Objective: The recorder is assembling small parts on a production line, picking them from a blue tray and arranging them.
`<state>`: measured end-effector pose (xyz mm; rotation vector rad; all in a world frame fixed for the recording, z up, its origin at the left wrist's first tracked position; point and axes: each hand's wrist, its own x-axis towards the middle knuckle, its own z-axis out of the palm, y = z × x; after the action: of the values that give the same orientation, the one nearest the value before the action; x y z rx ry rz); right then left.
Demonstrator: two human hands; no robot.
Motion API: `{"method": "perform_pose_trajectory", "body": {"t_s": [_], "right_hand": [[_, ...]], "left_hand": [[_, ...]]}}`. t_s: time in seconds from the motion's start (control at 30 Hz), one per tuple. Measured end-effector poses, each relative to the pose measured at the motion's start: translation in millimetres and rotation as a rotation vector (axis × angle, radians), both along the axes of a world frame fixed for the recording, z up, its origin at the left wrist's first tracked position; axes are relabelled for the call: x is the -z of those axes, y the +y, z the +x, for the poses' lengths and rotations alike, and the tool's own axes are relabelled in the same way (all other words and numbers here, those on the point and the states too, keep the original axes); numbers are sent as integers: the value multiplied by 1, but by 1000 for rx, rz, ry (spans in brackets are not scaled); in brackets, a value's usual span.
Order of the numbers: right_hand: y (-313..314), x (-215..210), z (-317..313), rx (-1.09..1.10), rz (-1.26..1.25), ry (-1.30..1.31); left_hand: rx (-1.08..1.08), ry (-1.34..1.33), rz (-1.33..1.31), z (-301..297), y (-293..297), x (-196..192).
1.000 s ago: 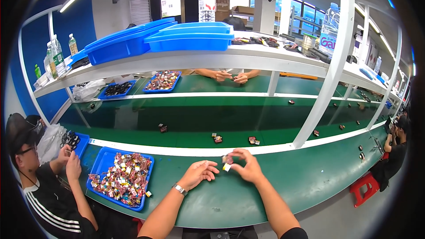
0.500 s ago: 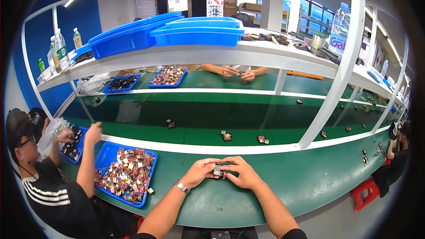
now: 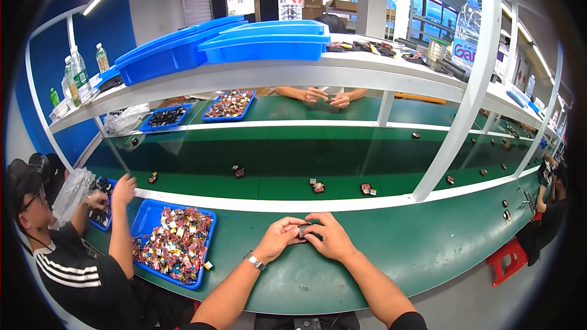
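Note:
Above the green bench, both my hands meet around a small dark rectangular part (image 3: 302, 230), its kind too small to make out. My left hand (image 3: 276, 241), with a metal-banded watch on the wrist, grips it from the left. From the other side, my right hand (image 3: 333, 238) closes on it, the thumb pressed against its face. Fingers cover much of the part. Left of my forearm lies a blue tray (image 3: 214, 223) heaped with small pink, white and yellow pieces (image 3: 174, 241).
At the left a co-worker (image 3: 67, 256) reaches near a blue tray of black parts (image 3: 99, 217). Beyond a white rail (image 3: 275, 205), small dark-and-red assemblies (image 3: 318, 187) lie on a green belt (image 3: 275, 186). A white post (image 3: 455, 110) and shelf with blue bins (image 3: 263, 49) stand ahead.
My fingers have shifted on the part, which now shows a darker face. A small piece has appeared on the belt near the co-worker, whose raised hand has lowered slightly. Belt pieces have drifted right.

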<state>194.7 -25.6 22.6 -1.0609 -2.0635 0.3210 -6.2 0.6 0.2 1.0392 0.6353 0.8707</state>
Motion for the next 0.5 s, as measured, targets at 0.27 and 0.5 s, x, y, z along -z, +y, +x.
{"method": "perform_pose_trajectory", "body": {"t_s": [0.27,0.5], "right_hand": [[-3,-1,-3,35,-125,95],[-6,-5,2,-68,-171,121]], "left_hand": [[96,-47,94,-2,-1,2],[91,-1,36,-2,-1,0]]}}
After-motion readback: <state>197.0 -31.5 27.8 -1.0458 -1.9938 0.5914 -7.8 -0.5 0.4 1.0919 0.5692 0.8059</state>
